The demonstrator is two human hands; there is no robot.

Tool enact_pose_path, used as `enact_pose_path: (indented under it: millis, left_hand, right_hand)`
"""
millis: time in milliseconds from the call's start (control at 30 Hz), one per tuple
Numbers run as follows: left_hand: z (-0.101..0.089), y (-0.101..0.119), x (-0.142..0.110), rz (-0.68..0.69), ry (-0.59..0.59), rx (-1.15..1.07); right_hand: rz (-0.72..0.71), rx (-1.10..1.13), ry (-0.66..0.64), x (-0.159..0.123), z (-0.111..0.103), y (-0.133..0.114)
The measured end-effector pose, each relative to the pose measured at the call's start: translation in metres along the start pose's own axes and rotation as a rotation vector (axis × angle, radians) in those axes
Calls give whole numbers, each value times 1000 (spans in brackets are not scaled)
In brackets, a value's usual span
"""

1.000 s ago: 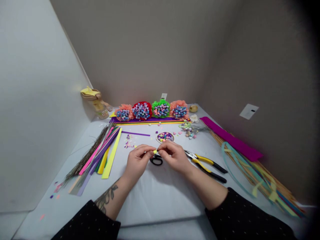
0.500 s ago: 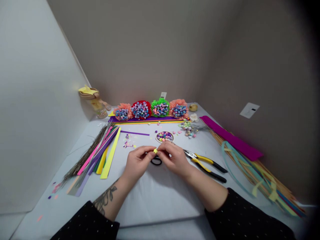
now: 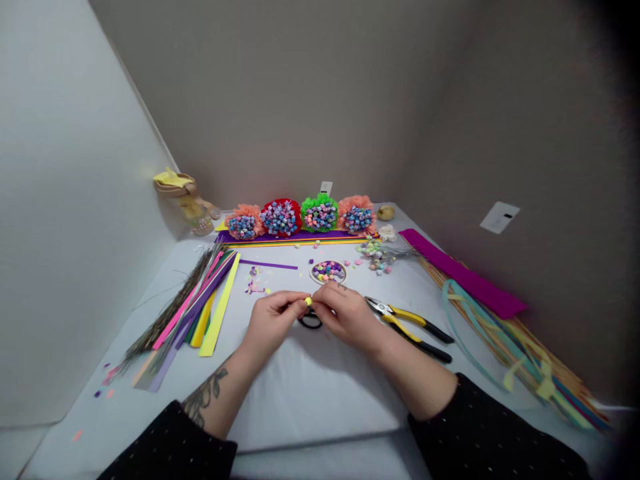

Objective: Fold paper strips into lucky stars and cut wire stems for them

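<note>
Between the fingertips of both hands is a small yellow paper star [image 3: 309,302]. My left hand [image 3: 274,321] pinches it from the left, thumb and forefinger closed on it. My right hand [image 3: 346,316] grips it from the other side, fingers bent over it. Just below the fingertips, a black scissor handle [image 3: 311,321] shows on the white table; the rest of the scissors is hidden by the hands. Beyond the right hand stands a round bowl [image 3: 313,279] of folded paper stars in purple, pink and yellow.
Yellow-and-black pliers [image 3: 413,320] lie right of my right hand. Paper strips [image 3: 220,307] and thin wire stems [image 3: 173,307] lie left. Several star bouquets [image 3: 320,217] line the back. A magenta sheet [image 3: 460,273] lies on sticks at right. A jar [image 3: 197,220] stands back left.
Both hands stay at nearly the same spot, still pinching the yellow star. The star looks slightly turned between the fingertips, and the whole view has shifted a little.
</note>
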State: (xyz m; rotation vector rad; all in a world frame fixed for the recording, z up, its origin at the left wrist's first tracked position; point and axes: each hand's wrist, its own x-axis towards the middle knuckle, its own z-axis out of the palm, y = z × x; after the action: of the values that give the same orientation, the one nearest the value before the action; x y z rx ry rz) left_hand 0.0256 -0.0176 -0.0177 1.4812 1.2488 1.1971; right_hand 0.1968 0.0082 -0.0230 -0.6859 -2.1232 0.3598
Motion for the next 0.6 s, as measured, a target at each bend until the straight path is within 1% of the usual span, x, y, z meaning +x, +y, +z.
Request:
enact_pose_path:
  millis: [133,267,433,600]
  left_hand:
    - [0,-5,1,-55,-36,-98]
    - [1,-10,2,-89,-41,-178]
    - [3,-10,2,-139,-55,-247]
    - [3,-11,1,-168,-76,-286]
  right_hand:
    - [9,18,49,0,1,-1]
    - [26,55,107,-2,4,-1]
    - [-3,63,168,-3,6,0]
    - [-79,-28,187,-4,4,0]
